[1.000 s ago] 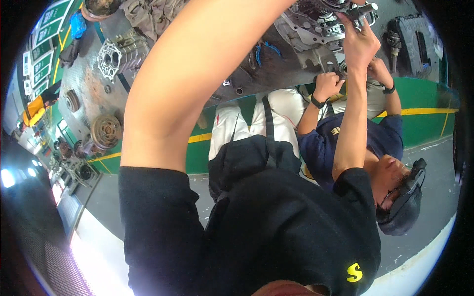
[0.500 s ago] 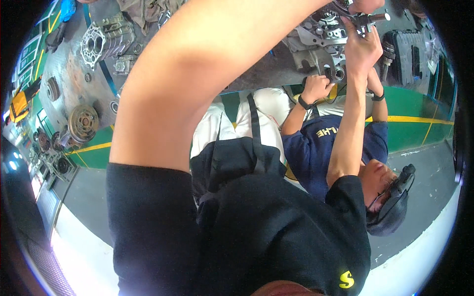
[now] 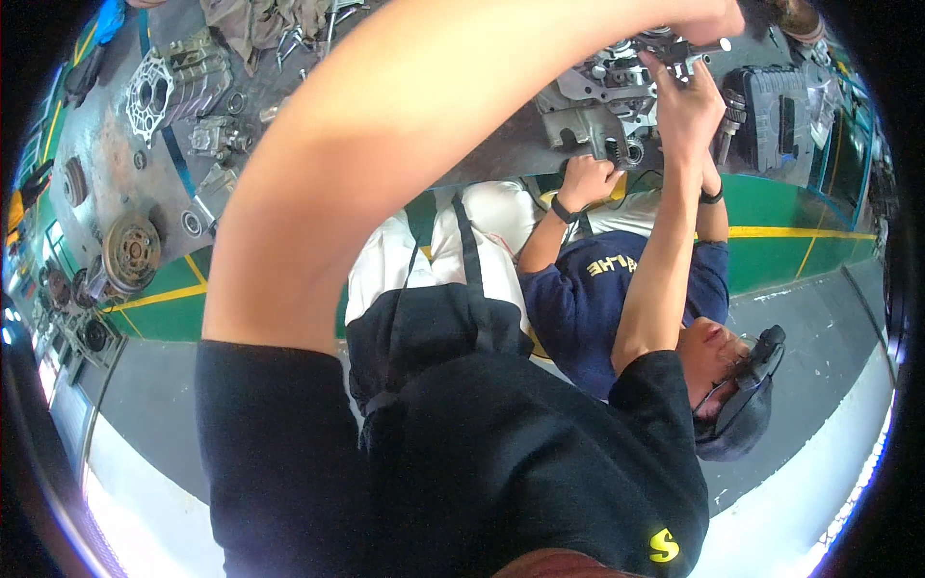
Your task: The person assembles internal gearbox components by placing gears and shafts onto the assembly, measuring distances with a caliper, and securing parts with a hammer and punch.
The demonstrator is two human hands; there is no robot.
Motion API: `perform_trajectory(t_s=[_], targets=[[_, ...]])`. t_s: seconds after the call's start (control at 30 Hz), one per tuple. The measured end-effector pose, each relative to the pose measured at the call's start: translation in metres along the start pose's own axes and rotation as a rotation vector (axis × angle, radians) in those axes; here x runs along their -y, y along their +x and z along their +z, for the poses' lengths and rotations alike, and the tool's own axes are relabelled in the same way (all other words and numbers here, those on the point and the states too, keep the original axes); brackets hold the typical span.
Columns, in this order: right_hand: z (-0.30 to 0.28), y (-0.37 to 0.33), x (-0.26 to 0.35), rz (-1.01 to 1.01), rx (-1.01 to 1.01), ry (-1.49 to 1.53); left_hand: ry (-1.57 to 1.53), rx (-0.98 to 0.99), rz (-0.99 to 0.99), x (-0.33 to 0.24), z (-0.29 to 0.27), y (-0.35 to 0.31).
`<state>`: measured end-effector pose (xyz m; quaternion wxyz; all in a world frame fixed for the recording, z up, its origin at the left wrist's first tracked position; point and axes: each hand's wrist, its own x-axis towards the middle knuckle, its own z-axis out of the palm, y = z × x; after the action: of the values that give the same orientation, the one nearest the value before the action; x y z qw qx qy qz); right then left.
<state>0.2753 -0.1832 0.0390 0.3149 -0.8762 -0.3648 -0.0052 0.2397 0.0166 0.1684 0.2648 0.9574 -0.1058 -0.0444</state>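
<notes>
Metal rod [image 3: 709, 46] sits in the right hand [image 3: 689, 111], fingers curled around it. Left hand [image 3: 715, 19] extends across, just beyond; its grip cannot be determined.

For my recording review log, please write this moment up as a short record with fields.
Left hand: at the picture's upper edge, partly visible; grip unclear
Right hand: thumb and fingers on a metal rod
Nearby: metal assembly on the table
Co-worker: banded hand beside the assembly's near end
Left side: metal housing, round disc
Right side: black case
</notes>
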Motion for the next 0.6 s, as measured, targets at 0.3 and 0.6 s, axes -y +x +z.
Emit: perform_trajectory(t_s=[0.3, 0.6], targets=[[-0.047, 0.004, 0.061, 0.073, -0.005, 0.276, -0.443, -0.782, -0.128, -0.019, 0.078, -0.135], [-0.029, 0.016, 0.074, 0.008, -0.123, -0.059, -1.445, -0.808, -0.797, -0.005, 0.139, -0.075]])
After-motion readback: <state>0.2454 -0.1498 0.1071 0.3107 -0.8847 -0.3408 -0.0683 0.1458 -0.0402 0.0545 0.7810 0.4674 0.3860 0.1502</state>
